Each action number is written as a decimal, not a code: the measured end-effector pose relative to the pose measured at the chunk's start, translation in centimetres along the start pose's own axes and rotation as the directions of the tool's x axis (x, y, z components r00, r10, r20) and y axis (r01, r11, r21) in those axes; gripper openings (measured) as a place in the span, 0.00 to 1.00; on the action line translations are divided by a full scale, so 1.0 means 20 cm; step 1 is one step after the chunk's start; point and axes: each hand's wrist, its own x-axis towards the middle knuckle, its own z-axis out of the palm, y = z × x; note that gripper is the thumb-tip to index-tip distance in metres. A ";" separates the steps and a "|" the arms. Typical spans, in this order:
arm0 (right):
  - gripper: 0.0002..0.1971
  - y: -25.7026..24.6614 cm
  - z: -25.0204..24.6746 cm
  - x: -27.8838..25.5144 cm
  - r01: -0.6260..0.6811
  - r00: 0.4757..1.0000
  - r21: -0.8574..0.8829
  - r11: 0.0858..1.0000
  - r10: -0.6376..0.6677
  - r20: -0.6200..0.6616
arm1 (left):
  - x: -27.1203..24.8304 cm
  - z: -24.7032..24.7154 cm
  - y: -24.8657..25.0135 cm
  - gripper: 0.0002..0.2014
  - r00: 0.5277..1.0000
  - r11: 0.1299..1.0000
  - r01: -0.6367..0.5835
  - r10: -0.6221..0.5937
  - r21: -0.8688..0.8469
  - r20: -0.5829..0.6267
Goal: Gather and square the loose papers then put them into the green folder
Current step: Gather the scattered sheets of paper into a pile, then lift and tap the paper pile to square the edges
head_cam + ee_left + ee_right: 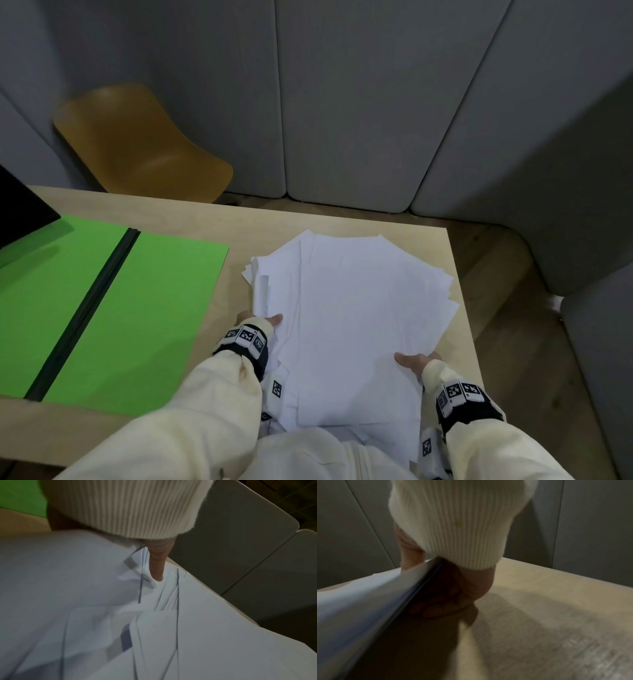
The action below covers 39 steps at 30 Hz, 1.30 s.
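Note:
A ragged stack of white papers (pixel 356 318) is held over the right part of the table, its sheets fanned and uneven. My left hand (pixel 260 320) grips the stack's left edge, thumb on top; in the left wrist view the thumb (pixel 157 566) presses on the papers (pixel 205 635). My right hand (pixel 416 363) grips the right edge near the front, thumb above and fingers (pixel 447 607) curled beneath the papers (pixel 368 601), which are lifted off the table there. The green folder (pixel 113 308) lies open and flat at the left, with a dark spine down its middle.
The light wooden table (pixel 460 329) ends just right of the papers. A black object (pixel 20 205) overhangs the folder's far left corner. A tan chair (pixel 137 144) stands behind the table, against grey padded wall panels (pixel 376 102).

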 end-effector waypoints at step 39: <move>0.25 -0.02 0.06 -0.04 0.157 0.988 0.284 0.946 -0.151 -0.043 | -0.54 -0.65 0.61 0.17 0.546 0.510 -0.822 0.580 -0.252 -0.605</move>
